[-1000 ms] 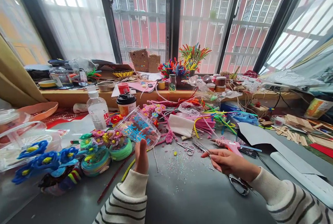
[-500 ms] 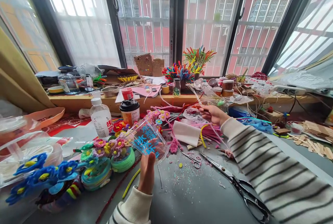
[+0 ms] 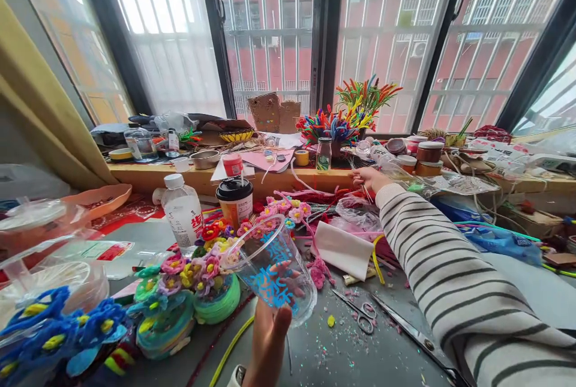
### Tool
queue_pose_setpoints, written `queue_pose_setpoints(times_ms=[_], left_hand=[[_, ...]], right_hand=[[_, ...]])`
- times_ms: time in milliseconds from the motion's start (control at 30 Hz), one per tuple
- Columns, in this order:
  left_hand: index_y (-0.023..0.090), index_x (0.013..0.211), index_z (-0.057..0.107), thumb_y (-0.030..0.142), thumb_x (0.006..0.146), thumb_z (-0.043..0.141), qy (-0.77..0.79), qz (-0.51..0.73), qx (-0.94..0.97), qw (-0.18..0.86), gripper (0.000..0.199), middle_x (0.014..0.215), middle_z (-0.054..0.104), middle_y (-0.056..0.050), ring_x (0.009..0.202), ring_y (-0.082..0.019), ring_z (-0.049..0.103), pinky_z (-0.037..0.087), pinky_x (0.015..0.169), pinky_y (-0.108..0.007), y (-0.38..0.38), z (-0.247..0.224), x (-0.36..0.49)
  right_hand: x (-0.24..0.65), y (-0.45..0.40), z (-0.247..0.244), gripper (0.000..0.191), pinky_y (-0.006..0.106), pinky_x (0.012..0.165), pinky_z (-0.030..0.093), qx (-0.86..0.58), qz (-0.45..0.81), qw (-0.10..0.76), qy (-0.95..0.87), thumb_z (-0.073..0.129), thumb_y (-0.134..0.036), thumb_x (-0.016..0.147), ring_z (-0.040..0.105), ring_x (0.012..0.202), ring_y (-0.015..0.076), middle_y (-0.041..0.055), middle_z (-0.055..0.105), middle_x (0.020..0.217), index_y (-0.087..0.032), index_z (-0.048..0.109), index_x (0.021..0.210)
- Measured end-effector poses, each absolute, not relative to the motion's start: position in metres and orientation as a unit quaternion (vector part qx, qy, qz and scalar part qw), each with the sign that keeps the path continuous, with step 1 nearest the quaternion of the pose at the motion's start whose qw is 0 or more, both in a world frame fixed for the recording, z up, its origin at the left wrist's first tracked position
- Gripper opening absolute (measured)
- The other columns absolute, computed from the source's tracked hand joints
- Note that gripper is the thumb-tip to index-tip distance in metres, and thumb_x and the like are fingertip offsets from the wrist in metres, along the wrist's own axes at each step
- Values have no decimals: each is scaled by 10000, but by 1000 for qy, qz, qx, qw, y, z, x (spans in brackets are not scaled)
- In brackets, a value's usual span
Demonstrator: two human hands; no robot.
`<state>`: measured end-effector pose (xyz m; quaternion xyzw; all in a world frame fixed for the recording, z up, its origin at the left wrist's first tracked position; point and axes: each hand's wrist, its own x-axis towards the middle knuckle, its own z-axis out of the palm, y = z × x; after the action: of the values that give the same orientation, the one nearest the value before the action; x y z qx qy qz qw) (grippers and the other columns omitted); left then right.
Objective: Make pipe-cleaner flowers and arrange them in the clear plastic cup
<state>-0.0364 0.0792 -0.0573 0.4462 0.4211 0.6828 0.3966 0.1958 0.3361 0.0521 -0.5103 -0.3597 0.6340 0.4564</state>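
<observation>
A clear plastic cup (image 3: 281,267) with blue lettering is in my left hand (image 3: 272,321), its fingers wrapped around the far side and showing through the wall. The cup tilts, its mouth toward the upper left. My right hand (image 3: 368,178) is stretched out near the edge of the windowsill, fingers closed on a few thin pale sticks (image 3: 369,195); whether they are wire or wood I cannot tell. Below it lie a crumpled clear bag (image 3: 357,214) and a folded white sheet (image 3: 342,249). Fuzzy pink flowers (image 3: 292,213) stand just behind the cup.
Small scissors (image 3: 360,312) and large shears (image 3: 414,333) lie on the grey table. Fuzzy-flower pots (image 3: 218,300) and a water bottle (image 3: 182,210) stand left, a lidded coffee cup (image 3: 234,201) behind. Jars (image 3: 428,156) and a bunch of colourful pipe cleaners (image 3: 333,126) crowd the sill.
My right hand has moved farther forward to the sill edge, and the sticks now point down less visibly. The cup has turned, showing its open rim. The view has shifted left.
</observation>
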Motion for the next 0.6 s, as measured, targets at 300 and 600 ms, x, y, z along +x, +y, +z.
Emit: queue_pose_setpoints(times_ms=[300, 600], left_hand=[[189, 1071, 534, 697, 596, 484, 430, 652, 490, 387, 697, 807, 628, -94, 756, -273, 584, 450, 672, -383, 83, -61, -45], [155, 1016, 561, 670, 596, 518, 454, 664, 472, 361, 666, 875, 631, -117, 784, -270, 586, 436, 731, -391, 85, -70, -45]], right_hand=[[208, 315, 56, 256, 192, 520, 527, -474, 690, 420, -352, 283, -153, 900, 620, 721, 124, 130, 593, 858, -27, 466, 1027], [209, 307, 33, 231, 267, 619, 523, -463, 671, 408, -411, 404, -195, 876, 594, 774, 130, 95, 583, 983, -113, 491, 1074]])
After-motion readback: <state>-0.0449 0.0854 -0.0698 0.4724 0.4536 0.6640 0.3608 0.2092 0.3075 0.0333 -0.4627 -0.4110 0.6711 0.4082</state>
